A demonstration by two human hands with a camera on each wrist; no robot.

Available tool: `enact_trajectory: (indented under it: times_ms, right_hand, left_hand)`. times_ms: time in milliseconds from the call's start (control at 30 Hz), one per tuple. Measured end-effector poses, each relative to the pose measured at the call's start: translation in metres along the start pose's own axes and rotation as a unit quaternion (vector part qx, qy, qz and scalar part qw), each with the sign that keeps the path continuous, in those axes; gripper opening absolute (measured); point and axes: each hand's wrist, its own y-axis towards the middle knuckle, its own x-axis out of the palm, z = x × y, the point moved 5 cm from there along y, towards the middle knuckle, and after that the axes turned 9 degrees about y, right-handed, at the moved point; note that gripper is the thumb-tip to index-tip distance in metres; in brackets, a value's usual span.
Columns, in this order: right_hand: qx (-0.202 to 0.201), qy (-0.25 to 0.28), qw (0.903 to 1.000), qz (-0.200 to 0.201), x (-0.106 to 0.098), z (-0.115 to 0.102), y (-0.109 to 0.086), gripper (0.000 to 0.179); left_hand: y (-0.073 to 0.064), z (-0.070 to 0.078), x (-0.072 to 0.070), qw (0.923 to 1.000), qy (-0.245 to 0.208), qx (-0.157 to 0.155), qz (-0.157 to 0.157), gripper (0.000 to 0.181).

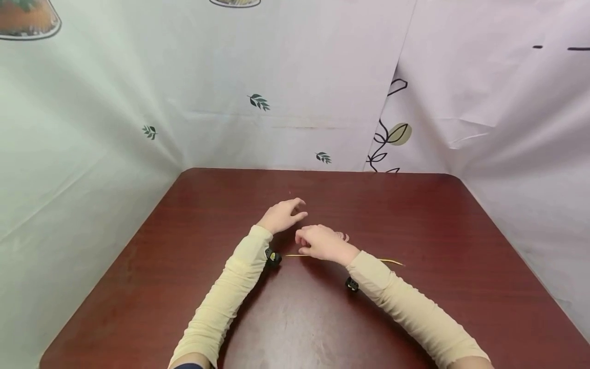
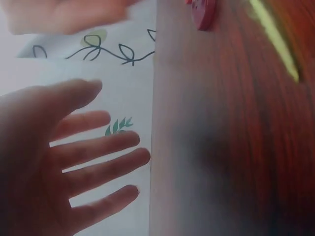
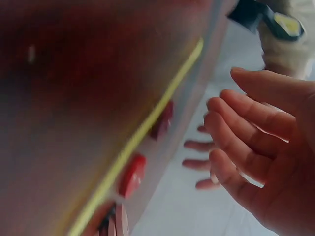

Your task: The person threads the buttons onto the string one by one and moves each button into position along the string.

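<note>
Fingers spread, my left hand (image 1: 282, 216) hovers over the middle of the table and holds nothing. To its right, my right hand (image 1: 328, 243) hangs above a thin yellow cord (image 1: 391, 261), its fingers loosely bent with nothing between them. The cord lies across the tabletop, partly hidden under the right hand and forearm in the head view. In the right wrist view, a bright red piece (image 3: 133, 176) and a dark red piece (image 3: 162, 122) lie beside the cord. A small pale pink thing (image 1: 343, 237) shows just behind the right hand.
The dark red-brown wooden table (image 1: 207, 205) has rounded far corners. White cloth (image 1: 295, 61) with leaf prints hangs behind it and along both sides. Black wrist cameras sit under both forearms, the left camera (image 1: 273, 257) close over the tabletop.
</note>
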Motion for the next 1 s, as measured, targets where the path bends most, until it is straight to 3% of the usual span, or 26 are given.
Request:
enact_trajectory:
  times_ms: [267,500,767,1000]
  right_hand:
    - [0.034,0.009,0.9960,-0.082,0.019,-0.007,0.009,0.011]
    - [0.044,0.022,0.9932,-0.105,0.025,-0.009,0.016,0.020]
    - [0.045,0.003,0.9905,-0.130,0.023,-0.008,0.015,0.021]
    - [0.035,0.073,0.9907,-0.109,0.002,0.001,0.010,0.013]
  left_hand:
    - [-0.002,-0.006,0.005,0.9996,-0.020,0.009,-0.016,0.038]
    - [-0.003,-0.006,0.003,0.9995,-0.026,0.015,-0.014,0.037]
    - [-0.002,-0.007,0.006,0.9993,-0.020,0.026,-0.019,0.035]
    - [-0.003,-0.003,0.001,0.9992,-0.015,0.038,0.000,0.032]
